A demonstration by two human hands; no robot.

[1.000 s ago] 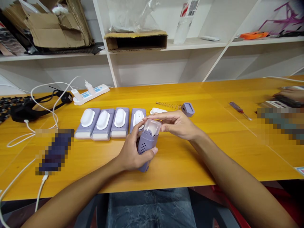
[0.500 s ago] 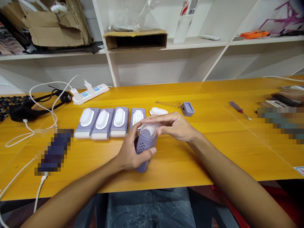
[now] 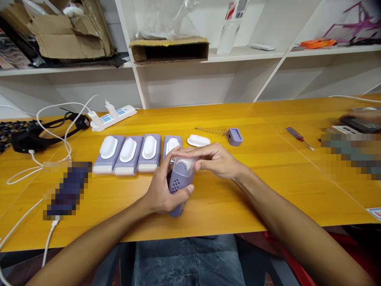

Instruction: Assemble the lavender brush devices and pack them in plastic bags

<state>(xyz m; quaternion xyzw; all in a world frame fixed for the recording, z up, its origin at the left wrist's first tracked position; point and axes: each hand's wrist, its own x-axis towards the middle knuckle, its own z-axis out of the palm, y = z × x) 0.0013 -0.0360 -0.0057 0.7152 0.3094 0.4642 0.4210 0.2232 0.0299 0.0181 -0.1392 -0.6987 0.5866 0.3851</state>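
A yellow wooden table point(image 3: 226, 206) carries a white power strip point(image 3: 113, 118) trailing white cable point(image 3: 22, 177), four lilac housings point(image 3: 157, 149) side by side with white oval covers, a loose white oval cover point(image 3: 198, 140), a coiled spring point(image 3: 210, 131), a lilac end cap point(image 3: 234, 136) and a red-handled screwdriver point(image 3: 299, 138).

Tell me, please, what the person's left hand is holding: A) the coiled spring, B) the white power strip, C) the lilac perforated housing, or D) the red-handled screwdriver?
C: the left hand is wrapped around the lilac perforated housing, with its fingers curled over the body.
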